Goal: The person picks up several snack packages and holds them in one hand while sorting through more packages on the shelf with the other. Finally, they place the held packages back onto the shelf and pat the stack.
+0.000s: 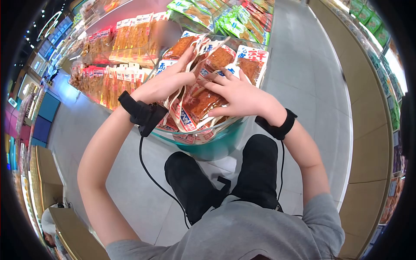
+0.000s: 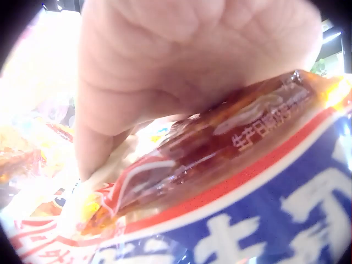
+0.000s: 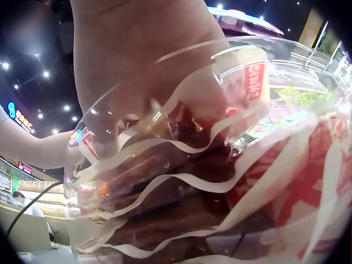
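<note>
- A clear bin (image 1: 219, 130) stands in front of the person, heaped with red-brown snack packets (image 1: 197, 106).
- The right hand (image 1: 236, 95) lies on top of the heap with its fingers spread flat.
- The left hand (image 1: 167, 82) is pushed in among the packets, palm against one. Whether it grips any, I cannot tell.
- Loose packet edges cover the left fingertips.
- Behind are bins of orange packets (image 1: 130, 37) and green packets (image 1: 229, 24).
- To the right are a grey floor (image 1: 303, 86) and a shelf (image 1: 381, 65).

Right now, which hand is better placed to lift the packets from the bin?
Left, probably: the left hand grips the packets at their side, while the right hand lies flat on top, fingers spread.
</note>
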Tool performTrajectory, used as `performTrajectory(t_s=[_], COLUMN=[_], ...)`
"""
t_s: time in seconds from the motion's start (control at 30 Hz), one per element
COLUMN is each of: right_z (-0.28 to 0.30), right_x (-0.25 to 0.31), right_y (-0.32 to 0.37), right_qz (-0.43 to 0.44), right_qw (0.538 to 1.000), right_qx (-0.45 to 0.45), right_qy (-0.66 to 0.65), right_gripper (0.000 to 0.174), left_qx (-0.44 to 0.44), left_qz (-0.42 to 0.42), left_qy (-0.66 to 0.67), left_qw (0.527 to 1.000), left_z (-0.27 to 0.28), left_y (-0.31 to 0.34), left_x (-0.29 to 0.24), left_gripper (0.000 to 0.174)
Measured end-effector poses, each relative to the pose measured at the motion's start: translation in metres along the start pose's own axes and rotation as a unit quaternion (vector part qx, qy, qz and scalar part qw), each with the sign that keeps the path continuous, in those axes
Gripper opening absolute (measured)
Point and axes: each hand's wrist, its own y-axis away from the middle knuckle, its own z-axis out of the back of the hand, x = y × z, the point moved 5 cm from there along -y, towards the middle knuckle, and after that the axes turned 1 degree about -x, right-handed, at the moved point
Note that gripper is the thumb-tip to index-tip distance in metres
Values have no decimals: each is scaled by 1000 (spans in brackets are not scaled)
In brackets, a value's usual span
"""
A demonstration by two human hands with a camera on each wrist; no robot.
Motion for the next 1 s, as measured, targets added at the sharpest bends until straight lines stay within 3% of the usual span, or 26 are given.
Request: performTrajectory(t_s=[0.1,0.13,0.23,0.43,0.5,0.53,0.8,0.93,1.0], right_z=[-1,-2,-5,-4,1,-1,3,1,1], right_x=[-13,-16,-29,-38,-34,-35,-38,-38,-38], right_y=[2,3,0,-4,-4,-4,-6,-7,-6], right_qz=[-3,6,35,89,93,100,108,119,115], right_qw=[998,996,990,971,969,968,954,940,942], right_qx=[50,62,71,93,91,84,96,113,113], right_qy=[-26,-56,-115,-202,-210,-214,-262,-300,-294], right_gripper=[72,70,64,54,55,55,55,54,53], left_qx=[-27,-31,-84,-61,-81,-98,-60,-42,-56], left_qz=[-13,20,30,75,144,155,91,107,56], left_qy=[34,74,31,7,-190,-221,-333,-344,-345], left_qw=[999,997,996,995,968,958,937,932,935], left_z=[17,20,32,33,39,39,22,23,22], left_y=[2,5,11,2,2,3,4,2,2], left_x=[3,5,3,38,45,44,48,54,53], left_gripper=[80,77,75,83,87,90,97,99,98])
